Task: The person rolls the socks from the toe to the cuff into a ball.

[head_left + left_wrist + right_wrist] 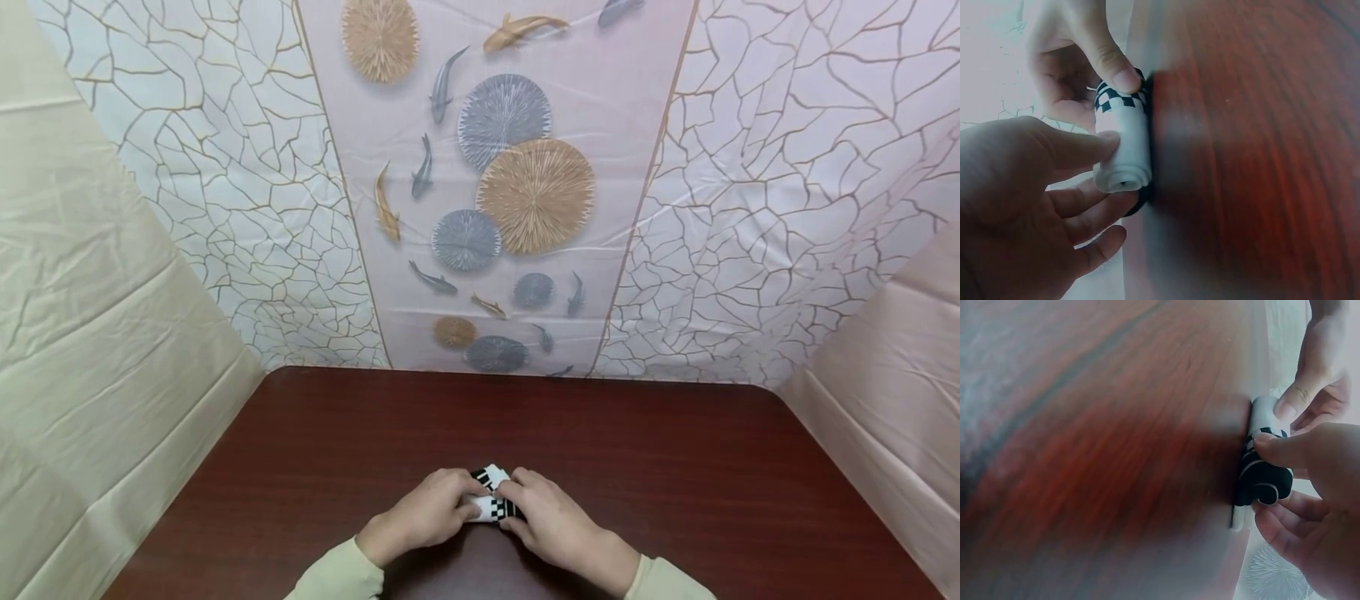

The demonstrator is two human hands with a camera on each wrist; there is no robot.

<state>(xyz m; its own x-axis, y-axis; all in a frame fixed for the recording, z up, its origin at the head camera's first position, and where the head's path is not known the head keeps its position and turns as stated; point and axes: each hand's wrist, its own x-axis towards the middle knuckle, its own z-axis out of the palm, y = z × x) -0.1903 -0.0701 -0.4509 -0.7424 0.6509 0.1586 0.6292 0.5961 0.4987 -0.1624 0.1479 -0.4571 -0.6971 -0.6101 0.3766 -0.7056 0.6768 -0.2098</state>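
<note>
A small rolled bundle of white cloth with a black-and-white checked band (491, 498) lies on the dark red-brown table (675, 467), near its front edge. My left hand (427, 510) grips the white end of the roll (1124, 159), thumb on one side and fingers curled under. My right hand (551, 521) pinches the checked, black end (1263, 478), with its thumb on top. In the left wrist view the right thumb (1113, 65) presses on the checked band. Both hands meet over the bundle and hide most of it in the head view.
Patterned sheets stand behind the table as a backdrop (517, 192), with plain beige sheets at the left (90, 333) and right (892, 383). Bare tabletop stretches to either side of the hands and beyond them.
</note>
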